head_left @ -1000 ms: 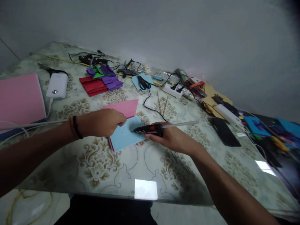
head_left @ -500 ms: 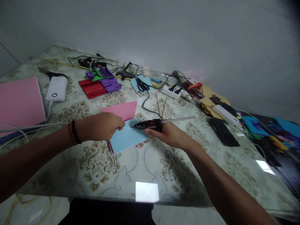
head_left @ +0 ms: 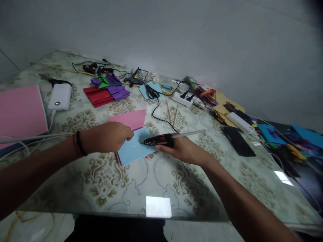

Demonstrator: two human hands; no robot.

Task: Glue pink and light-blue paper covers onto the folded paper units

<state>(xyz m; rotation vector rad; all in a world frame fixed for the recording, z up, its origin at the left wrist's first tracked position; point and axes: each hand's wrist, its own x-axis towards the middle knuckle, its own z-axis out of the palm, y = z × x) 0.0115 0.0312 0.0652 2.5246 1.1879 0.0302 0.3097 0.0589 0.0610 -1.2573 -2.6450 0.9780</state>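
Observation:
A light blue paper sheet [head_left: 135, 151] lies on the glass-topped table, partly over a pink sheet [head_left: 130, 118]. My left hand [head_left: 107, 136] rests curled on the blue sheet's left edge, fingers pressed onto it. My right hand [head_left: 183, 149] grips a black and red glue gun [head_left: 158, 140] with a clear glue stick [head_left: 189, 133] poking out behind. The gun's nozzle points left and hovers just over the blue sheet, close to my left fingertips.
Red and purple folded papers [head_left: 107, 90], a white power bank [head_left: 60, 96], a pink pad [head_left: 21, 109], scissors [head_left: 150, 91], a white power strip [head_left: 180, 98], two wooden sticks [head_left: 172, 112], a black phone [head_left: 237, 141] and more coloured paper at the right lie around. The table edge [head_left: 126, 211] runs near me.
The glue gun's nozzle has shifted slightly over the blue sheet. The view drifted a little. My left hand stays on the sheet.

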